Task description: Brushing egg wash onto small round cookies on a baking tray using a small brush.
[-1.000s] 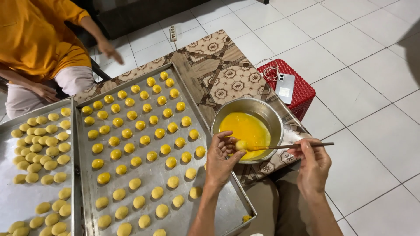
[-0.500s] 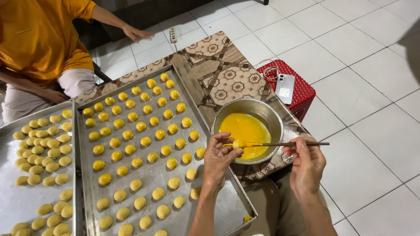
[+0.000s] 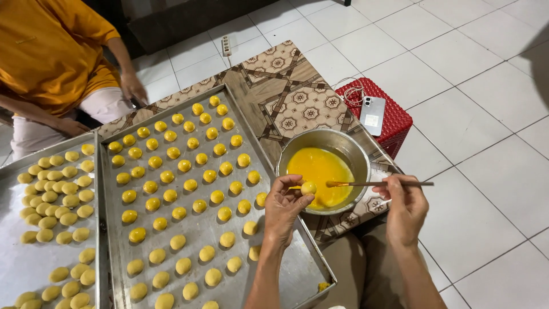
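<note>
Here the white tiled floor (image 3: 486, 131) fills the view, with a brown patterned mat (image 3: 286, 86) laid on it. On the mat lies a big metal tray (image 3: 286, 269) with rows of small yellow dough balls, those toward the far end shinier and deeper yellow than the paler ones at the near end. A second tray (image 3: 17, 269) touches its left side and holds pale balls packed more closely. Behind the trays sits another person in an orange shirt (image 3: 46, 51), one hand (image 3: 132, 87) by the far tray edge.

To the right of the big tray stands a steel bowl (image 3: 354, 150) of yellow egg wash. Beyond it is a red basket (image 3: 394, 117) turned bottom up, and on it a white phone (image 3: 373, 113) lies face down beside a coiled white cable (image 3: 350, 91).

The left hand (image 3: 283, 209) is raised over the bowl's near rim, its fingertips pinching one dough ball (image 3: 309, 187). The right hand (image 3: 407, 207) is closed around the thin handle of a brush (image 3: 377, 183), held level, its tip just beside the ball above the wash. A white power strip (image 3: 226, 46) lies on the tiles at the far end.
</note>
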